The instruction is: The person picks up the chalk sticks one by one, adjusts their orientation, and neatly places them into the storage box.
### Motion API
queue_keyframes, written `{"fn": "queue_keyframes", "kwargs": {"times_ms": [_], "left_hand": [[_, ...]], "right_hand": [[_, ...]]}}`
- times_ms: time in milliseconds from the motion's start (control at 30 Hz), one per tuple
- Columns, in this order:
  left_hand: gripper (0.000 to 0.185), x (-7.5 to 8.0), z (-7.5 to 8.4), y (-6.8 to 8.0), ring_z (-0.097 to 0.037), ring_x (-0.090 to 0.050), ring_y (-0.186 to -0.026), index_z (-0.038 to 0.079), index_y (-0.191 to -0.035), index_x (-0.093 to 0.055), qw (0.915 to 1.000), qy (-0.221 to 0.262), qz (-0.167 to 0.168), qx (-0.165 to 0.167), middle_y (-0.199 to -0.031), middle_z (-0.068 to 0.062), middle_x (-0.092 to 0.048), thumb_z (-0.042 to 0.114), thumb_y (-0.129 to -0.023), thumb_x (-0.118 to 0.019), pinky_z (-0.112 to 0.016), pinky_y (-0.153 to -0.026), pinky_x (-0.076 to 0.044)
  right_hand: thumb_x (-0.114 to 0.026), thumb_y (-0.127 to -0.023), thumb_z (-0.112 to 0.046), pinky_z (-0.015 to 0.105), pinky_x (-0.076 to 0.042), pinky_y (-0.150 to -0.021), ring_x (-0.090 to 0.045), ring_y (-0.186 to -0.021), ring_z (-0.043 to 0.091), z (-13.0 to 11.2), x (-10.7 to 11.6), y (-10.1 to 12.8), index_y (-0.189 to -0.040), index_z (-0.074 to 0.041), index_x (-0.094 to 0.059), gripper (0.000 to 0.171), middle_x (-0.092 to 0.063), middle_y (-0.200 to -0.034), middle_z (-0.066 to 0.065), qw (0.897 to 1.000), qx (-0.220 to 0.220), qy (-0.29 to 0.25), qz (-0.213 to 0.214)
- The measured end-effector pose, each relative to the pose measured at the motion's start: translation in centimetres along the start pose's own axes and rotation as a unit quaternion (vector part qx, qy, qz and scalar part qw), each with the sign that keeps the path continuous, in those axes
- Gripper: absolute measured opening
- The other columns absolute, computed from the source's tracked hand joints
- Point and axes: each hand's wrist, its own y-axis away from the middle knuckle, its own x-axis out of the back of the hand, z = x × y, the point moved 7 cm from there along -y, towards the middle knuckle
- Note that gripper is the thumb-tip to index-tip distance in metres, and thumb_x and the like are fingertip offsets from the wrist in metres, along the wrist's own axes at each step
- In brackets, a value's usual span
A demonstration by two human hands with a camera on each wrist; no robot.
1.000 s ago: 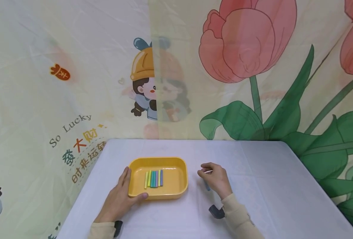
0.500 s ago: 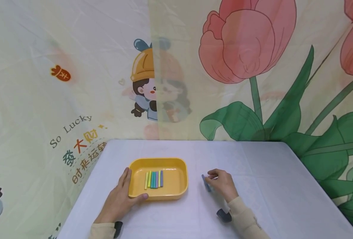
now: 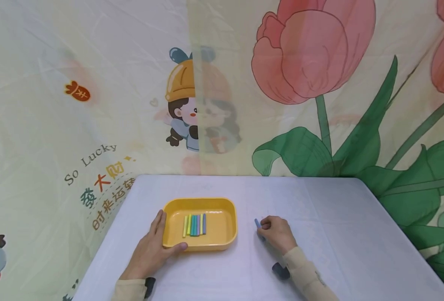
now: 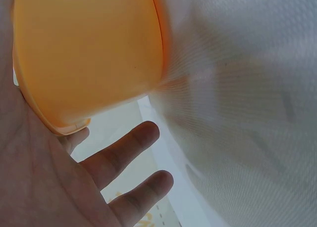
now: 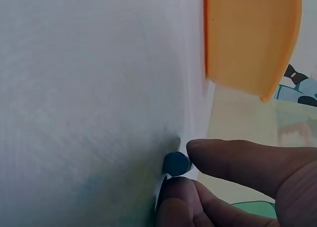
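Note:
A yellow tray (image 3: 218, 246) stands left of centre on the table, with several coloured chalk sticks (image 3: 194, 225) side by side in it. My left hand (image 3: 148, 251) rests against the tray's left side, its thumb along the front rim. Its fingers (image 4: 121, 155) look straight and spread in the left wrist view. To the right of the tray, my right hand (image 3: 279, 234) pinches a blue chalk stick (image 3: 257, 223) at the table surface. One end of that blue chalk (image 5: 177, 163) shows between thumb and fingers in the right wrist view; the hand hides part of it.
White cloth covers the table (image 3: 338, 242). A printed curtain (image 3: 222, 125) hangs behind its far edge. Dark wrist straps (image 3: 280, 271) sit at both cuffs.
My right hand has moved slightly right and toward me, and its fingers have come round the blue chalk, which lay uncovered half a second ago. The left hand and tray stay put.

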Motion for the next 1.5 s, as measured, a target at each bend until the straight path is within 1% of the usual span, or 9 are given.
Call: {"fn": "queue_keyframes", "kwargs": {"times_ms": [267, 433, 667, 900, 1000, 1133, 1233, 1300, 1500], "left_hand": [[0.132, 0.1, 0.1, -0.1, -0.052, -0.034, -0.141, 0.012, -0.164, 0.001, 1.0000, -0.001, 0.001, 0.001, -0.170, -0.014, -0.004, 0.084, -0.074, -0.064, -0.062, -0.112, -0.036], [0.132, 0.1, 0.1, -0.1, -0.052, -0.033, -0.142, 0.011, -0.164, 0.001, 1.0000, -0.002, -0.002, 0.003, -0.170, -0.013, -0.001, 0.085, -0.074, -0.063, -0.062, -0.112, -0.035], [0.133, 0.0, 0.2, 0.0, -0.051, -0.031, -0.143, 0.011, -0.164, 0.002, 0.9999, 0.000, -0.008, 0.006, -0.170, -0.012, 0.000, 0.086, -0.074, -0.062, -0.063, -0.113, -0.034], [0.134, 0.0, 0.1, -0.1, -0.051, -0.030, -0.144, 0.011, -0.164, 0.001, 0.9999, -0.002, -0.010, 0.010, -0.170, -0.012, 0.000, 0.087, -0.073, -0.061, -0.062, -0.113, -0.033], [0.133, 0.0, 0.1, -0.1, -0.051, -0.030, -0.144, 0.011, -0.164, 0.002, 0.9999, 0.000, -0.011, 0.010, -0.170, -0.012, 0.001, 0.086, -0.074, -0.062, -0.062, -0.113, -0.033], [0.133, 0.0, 0.1, 0.0, -0.051, -0.030, -0.143, 0.011, -0.164, 0.001, 0.9999, 0.001, -0.008, 0.007, -0.170, -0.012, 0.001, 0.085, -0.074, -0.062, -0.063, -0.113, -0.034], [0.132, 0.1, 0.1, 0.0, -0.051, -0.031, -0.143, 0.011, -0.164, 0.001, 1.0000, 0.001, -0.005, 0.004, -0.170, -0.012, 0.000, 0.085, -0.074, -0.063, -0.063, -0.112, -0.034], [0.132, 0.1, 0.1, 0.0, -0.051, -0.031, -0.143, 0.011, -0.164, 0.001, 1.0000, 0.001, -0.005, 0.004, -0.170, -0.012, 0.001, 0.085, -0.075, -0.063, -0.063, -0.112, -0.034], [0.132, 0.1, 0.0, -0.1, -0.051, -0.031, -0.143, 0.011, -0.164, 0.001, 1.0000, 0.003, -0.005, 0.004, -0.170, -0.011, 0.001, 0.085, -0.074, -0.063, -0.063, -0.113, -0.034]], "right_hand": [[-0.080, -0.080, -0.008, 0.031, -0.056, -0.064, -0.063, -0.074, 0.016, 0.0, -0.2, -0.4, -0.100, 0.001, -0.074, 0.023, -0.068, -0.081, 0.002, 1.000, 0.011, 0.006, 0.007], [-0.079, -0.081, -0.007, 0.030, -0.056, -0.063, -0.062, -0.073, 0.016, 0.0, -0.2, -0.5, -0.099, 0.001, -0.074, 0.021, -0.068, -0.081, 0.002, 1.000, -0.003, 0.005, 0.002], [-0.079, -0.081, -0.007, 0.029, -0.055, -0.060, -0.061, -0.071, 0.016, 0.0, -0.4, -0.5, -0.098, 0.001, -0.074, 0.020, -0.067, -0.080, 0.002, 1.000, -0.005, 0.018, 0.000], [-0.079, -0.080, -0.009, 0.031, -0.056, -0.063, -0.063, -0.072, 0.015, 0.2, -0.2, -0.7, -0.097, 0.000, -0.075, 0.020, -0.069, -0.079, 0.002, 1.000, 0.007, 0.015, 0.011], [-0.079, -0.081, -0.012, 0.031, -0.057, -0.064, -0.063, -0.073, 0.015, 0.5, -0.3, -0.7, -0.097, -0.001, -0.075, 0.020, -0.070, -0.080, 0.002, 1.000, -0.001, 0.007, 0.007], [-0.080, -0.082, -0.017, 0.030, -0.057, -0.065, -0.062, -0.073, 0.015, 0.9, -0.6, -0.8, -0.098, -0.004, -0.076, 0.021, -0.069, -0.082, 0.001, 0.999, -0.032, -0.026, -0.012], [-0.081, -0.083, -0.021, 0.029, -0.056, -0.065, -0.062, -0.073, 0.016, 0.8, -0.9, -0.7, -0.100, -0.007, -0.076, 0.023, -0.069, -0.084, 0.002, 0.996, -0.052, -0.062, -0.026], [-0.081, -0.085, -0.023, 0.029, -0.056, -0.066, -0.062, -0.074, 0.016, 0.6, -1.0, -0.6, -0.102, -0.007, -0.076, 0.024, -0.070, -0.086, 0.002, 0.994, -0.054, -0.090, -0.031], [-0.080, -0.088, -0.022, 0.028, -0.055, -0.067, -0.062, -0.072, 0.017, -0.4, -1.4, 0.0, -0.108, -0.002, -0.075, 0.029, -0.070, -0.087, 0.006, 0.977, -0.051, -0.203, -0.048]]}}
